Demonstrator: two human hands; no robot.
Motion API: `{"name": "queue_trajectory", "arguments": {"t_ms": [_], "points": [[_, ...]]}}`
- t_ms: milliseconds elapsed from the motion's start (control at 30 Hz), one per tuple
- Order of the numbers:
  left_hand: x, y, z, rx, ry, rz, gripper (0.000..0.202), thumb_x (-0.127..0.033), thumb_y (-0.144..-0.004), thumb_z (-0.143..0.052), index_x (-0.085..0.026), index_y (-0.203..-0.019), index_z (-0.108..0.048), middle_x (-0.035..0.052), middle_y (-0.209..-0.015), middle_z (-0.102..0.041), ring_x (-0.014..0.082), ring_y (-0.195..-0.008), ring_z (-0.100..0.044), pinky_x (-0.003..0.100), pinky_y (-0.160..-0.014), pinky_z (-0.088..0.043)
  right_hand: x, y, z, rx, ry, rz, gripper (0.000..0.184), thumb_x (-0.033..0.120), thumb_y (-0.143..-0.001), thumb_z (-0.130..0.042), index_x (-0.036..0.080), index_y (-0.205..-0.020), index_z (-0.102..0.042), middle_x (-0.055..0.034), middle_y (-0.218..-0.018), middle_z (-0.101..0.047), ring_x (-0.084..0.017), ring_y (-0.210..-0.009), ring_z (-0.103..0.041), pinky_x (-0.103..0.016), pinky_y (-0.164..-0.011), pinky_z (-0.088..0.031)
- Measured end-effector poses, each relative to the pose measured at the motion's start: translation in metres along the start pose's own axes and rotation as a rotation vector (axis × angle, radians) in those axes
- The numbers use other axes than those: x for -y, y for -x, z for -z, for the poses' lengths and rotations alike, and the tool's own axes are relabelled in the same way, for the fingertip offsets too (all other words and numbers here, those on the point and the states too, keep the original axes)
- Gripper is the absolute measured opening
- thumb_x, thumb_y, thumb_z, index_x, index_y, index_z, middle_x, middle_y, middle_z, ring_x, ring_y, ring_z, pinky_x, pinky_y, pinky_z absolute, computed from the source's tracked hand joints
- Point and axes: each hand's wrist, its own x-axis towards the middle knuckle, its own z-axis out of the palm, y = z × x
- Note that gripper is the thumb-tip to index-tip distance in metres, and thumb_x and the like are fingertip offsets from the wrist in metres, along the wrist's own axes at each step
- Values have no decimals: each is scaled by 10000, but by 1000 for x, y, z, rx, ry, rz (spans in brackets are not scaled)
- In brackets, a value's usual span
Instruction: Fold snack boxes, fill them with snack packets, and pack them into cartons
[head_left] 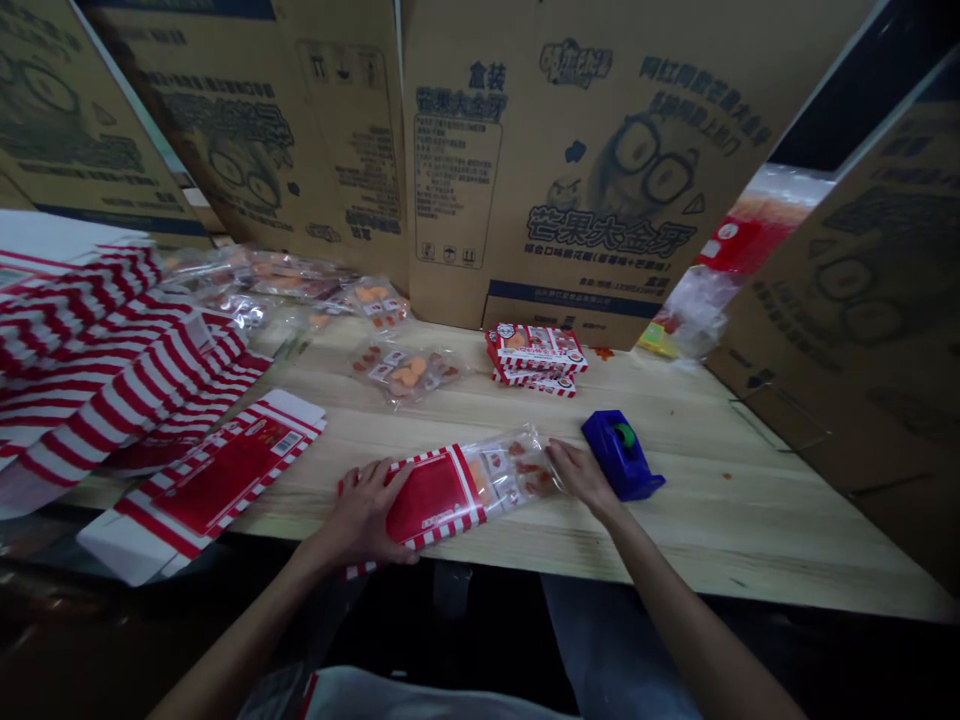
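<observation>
My left hand (367, 515) is closed round a red-and-white striped box (435, 495) that lies near the table's front edge. Out of the box's right end sticks a clear plastic candy packet (514, 468) with orange and brown-red pieces in it. The fingers of my right hand (577, 470) pinch the packet's outer end. Part of the packet is hidden inside the box. Just right of that hand stands a blue tape dispenser (621, 458) with a green core.
Flattened striped boxes (135, 360) are piled at the left, with one single box (217, 475) before them. Loose candy packets (409, 372) lie farther back. Filled boxes (534, 355) are stacked near the tall cardboard cartons (600, 180). Another carton (862, 320) stands at the right.
</observation>
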Motion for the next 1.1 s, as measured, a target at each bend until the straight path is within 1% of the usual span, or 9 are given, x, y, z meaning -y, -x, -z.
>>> {"name": "queue_trajectory", "arguments": {"t_ms": [200, 300, 367, 467, 533, 667, 767, 967, 1100], "points": [[-19, -4, -5, -38, -26, 59, 1131, -561, -449, -764, -154, -1428, -372, 241, -1359, -454, 425, -1200, -426, 549, -974, -317, 38, 37, -80, 191, -356, -100, 556, 579, -861, -528, 227, -1291, -550, -97, -1339, -597, -268, -1238, -553, -475, -1051, -429], [-19, -1, -8, -81, -39, 95, 1108, -548, -455, -758, -131, -1413, -387, 247, -1329, -463, 422, -1167, -436, 544, -950, -326, 56, 44, -104, 312, -543, -132, 578, 554, -834, -582, 236, -1310, -499, -92, -1304, -623, -252, -1178, -597, -456, -1017, -460], [-19, 1, -6, -117, -27, 134, 1072, -563, -472, -748, -141, -1395, -404, 231, -1305, -475, 410, -1149, -447, 531, -937, -337, 61, 46, -105, 199, -587, -148, 545, 523, -798, -629, 224, -1236, -508, -105, -1197, -671, -259, -1107, -629, -459, -971, -486], [-29, 7, 3, -201, 14, 245, 1071, -585, -501, -737, -177, -1416, -357, 203, -1291, -480, 403, -1157, -446, 523, -938, -346, 63, 58, -98, -215, -513, -96, 393, 462, -742, -699, 227, -999, -517, -109, -1128, -649, -264, -1113, -600, -458, -972, -469], [-45, 14, 7, -283, 49, 328, 1117, -593, -497, -748, -194, -1442, -307, 201, -1299, -465, 412, -1175, -434, 542, -950, -344, 66, 71, -97, -321, -554, -75, 359, 432, -720, -732, 238, -859, -463, -92, -1129, -617, -254, -1095, -599, -436, -946, -484], [-79, 35, -1, -371, 240, 342, 1180, -574, -484, -788, -237, -1480, -253, 189, -1286, -472, 428, -1167, -448, 585, -947, -380, 74, 94, -98, -257, -775, -143, 412, 383, -724, -759, 255, -797, -375, 9, -889, -626, -172, -794, -644, -307, -707, -539], [-86, 48, -16, -365, 538, 248, 978, -473, -675, -716, -268, -1496, -226, 151, -1302, -499, 370, -1193, -488, 538, -975, -433, 71, 101, -90, -250, -780, -214, 374, 369, -753, -742, 264, -845, -395, 46, -783, -625, -146, -673, -611, -265, -627, -513], [-80, 47, -28, -210, 1253, 141, 754, -392, -882, -534, -252, -1525, -165, 128, -1345, -559, 251, -1077, -642, 423, -939, -525, 53, 127, -73, 36, -807, -271, 487, 401, -810, -674, 322, -1186, -375, -45, -1150, -675, -234, -945, -678, -393, -804, -559], [-89, 49, -30, -177, 1404, 166, 703, -440, -851, -583, -219, -1470, -334, 125, -1250, -637, 278, -1101, -637, 434, -969, -507, 45, 148, -72, 62, -720, -247, 577, 393, -857, -611, 319, -1369, -354, -68, -1354, -570, -245, -1217, -566, -422, -1015, -469]]}}
